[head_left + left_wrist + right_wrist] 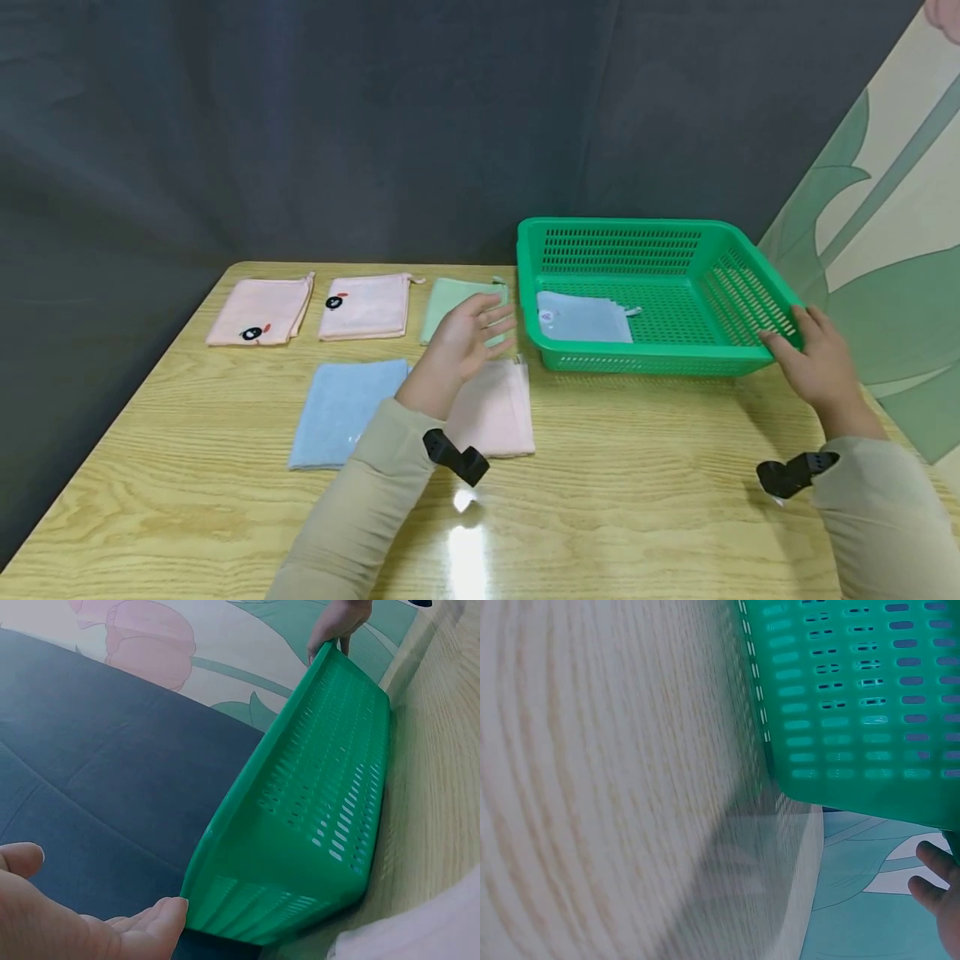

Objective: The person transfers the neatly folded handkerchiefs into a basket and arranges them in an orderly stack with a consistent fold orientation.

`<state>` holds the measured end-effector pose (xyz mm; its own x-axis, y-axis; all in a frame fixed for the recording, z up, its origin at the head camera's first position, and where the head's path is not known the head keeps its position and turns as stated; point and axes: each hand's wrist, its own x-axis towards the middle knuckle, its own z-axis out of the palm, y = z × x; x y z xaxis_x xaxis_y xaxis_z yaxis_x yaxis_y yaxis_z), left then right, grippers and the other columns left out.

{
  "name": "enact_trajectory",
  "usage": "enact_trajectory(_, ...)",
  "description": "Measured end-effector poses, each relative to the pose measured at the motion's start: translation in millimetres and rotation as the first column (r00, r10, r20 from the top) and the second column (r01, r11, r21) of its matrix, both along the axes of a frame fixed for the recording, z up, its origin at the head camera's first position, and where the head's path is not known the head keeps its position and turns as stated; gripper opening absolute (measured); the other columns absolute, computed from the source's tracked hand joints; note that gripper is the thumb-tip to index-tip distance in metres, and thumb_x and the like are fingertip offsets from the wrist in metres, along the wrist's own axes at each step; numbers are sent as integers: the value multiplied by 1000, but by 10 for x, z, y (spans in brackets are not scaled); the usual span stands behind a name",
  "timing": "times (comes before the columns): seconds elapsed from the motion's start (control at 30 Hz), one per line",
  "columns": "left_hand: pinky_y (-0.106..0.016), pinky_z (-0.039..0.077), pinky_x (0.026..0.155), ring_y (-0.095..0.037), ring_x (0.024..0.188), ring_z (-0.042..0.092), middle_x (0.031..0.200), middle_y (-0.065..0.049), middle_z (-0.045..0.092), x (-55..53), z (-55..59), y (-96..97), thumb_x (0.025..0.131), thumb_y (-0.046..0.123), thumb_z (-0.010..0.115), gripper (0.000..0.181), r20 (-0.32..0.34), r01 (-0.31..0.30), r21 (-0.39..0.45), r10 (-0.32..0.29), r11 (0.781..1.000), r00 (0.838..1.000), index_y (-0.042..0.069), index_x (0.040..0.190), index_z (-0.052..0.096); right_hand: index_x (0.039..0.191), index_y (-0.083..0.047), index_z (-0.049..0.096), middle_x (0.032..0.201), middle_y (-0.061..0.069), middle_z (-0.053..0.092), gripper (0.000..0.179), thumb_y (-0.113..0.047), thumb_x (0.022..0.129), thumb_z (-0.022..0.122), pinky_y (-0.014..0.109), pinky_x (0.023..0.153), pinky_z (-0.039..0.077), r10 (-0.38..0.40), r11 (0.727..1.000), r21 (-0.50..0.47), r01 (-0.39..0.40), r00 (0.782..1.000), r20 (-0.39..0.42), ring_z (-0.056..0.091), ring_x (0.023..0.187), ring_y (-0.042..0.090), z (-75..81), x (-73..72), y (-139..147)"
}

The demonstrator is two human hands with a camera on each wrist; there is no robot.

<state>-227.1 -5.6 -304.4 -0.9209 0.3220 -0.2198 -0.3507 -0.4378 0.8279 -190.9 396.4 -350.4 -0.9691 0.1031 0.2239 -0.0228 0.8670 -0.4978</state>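
Note:
A green plastic basket [622, 360] with slotted walls stands at the back right of the table. Inside it, at the left, lies a folded pale blue cloth [585, 318] with a white loop. My right hand [821, 362] grips the basket's right front corner, thumb and fingers on either side of the rim. My left hand [468, 342] is held with fingers extended toward the basket's left side; in the left wrist view its fingertips [174, 909] are right at the rim. Below the left hand are a folded green cloth [450, 298] and a folded pink cloth [495, 412].
Two folded pink cloths with dark round prints, one at the far left [262, 308] and one beside it [367, 308], lie along the back. A folded blue cloth [341, 408] lies nearer, left of the left forearm. A dark curtain [375, 125] hangs behind the wooden table [637, 500].

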Motion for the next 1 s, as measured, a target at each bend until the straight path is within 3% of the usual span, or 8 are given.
enact_trajectory(0.13,-46,20,97,-34,120,27,133,-21,26,24,-56,-81,91,18,37,45,5,-2,11,2,1000,1000,0,131,25,134,8,6,135,32,-1,62,-30,92,32,62,90,4,0,1000,11,0,1000,-6,0,120,50,-6,0,-5)
enact_trajectory(0.37,-46,20,97,-33,120,28,133,-21,26,64,-142,-223,91,21,37,45,-18,2,-78,-3,997,1000,0,130,28,134,8,5,136,32,-3,62,-29,93,33,63,89,3,6,1000,-8,-7,1000,-6,-2,120,50,3,27,-21)
enact_trajectory(0.4,-46,22,96,-33,119,30,133,-21,28,25,-206,-259,90,23,39,46,-41,14,-77,-17,997,999,1,129,30,134,8,4,136,31,-3,62,-29,93,32,63,89,3,6,1000,-8,-6,1000,-6,-2,120,50,6,28,-21)
enact_trajectory(0.57,-44,23,96,-33,119,29,133,-21,27,20,-218,-350,89,23,42,48,-51,9,-128,-16,992,999,0,129,28,134,8,4,136,31,-4,62,-30,93,32,63,89,3,1,1000,-4,-1,1000,-4,-2,120,49,11,23,-17)
enact_trajectory(0.63,-43,20,98,-33,121,26,134,-22,25,44,-163,-367,89,18,41,48,-13,-7,-142,5,990,1000,-1,130,25,134,8,4,136,30,-4,63,-30,93,33,63,90,3,0,1000,-4,0,1000,-2,-2,120,49,8,21,-15)
enact_trajectory(0.8,-43,17,99,-34,122,22,133,-20,26,2,-153,-450,88,15,42,47,31,-13,-153,18,988,999,-2,129,26,134,7,5,136,30,-3,62,-29,93,33,62,90,3,-1,1000,-4,1,1000,-6,-2,120,49,4,13,-5)
enact_trajectory(1.0,-43,17,99,-31,123,23,135,-19,25,-23,-133,-556,90,17,40,47,2,24,-290,-24,957,1000,-1,131,26,134,7,5,136,30,-3,62,-30,93,33,63,89,4,-5,1000,-4,5,1000,-11,-1,120,49,2,12,0)
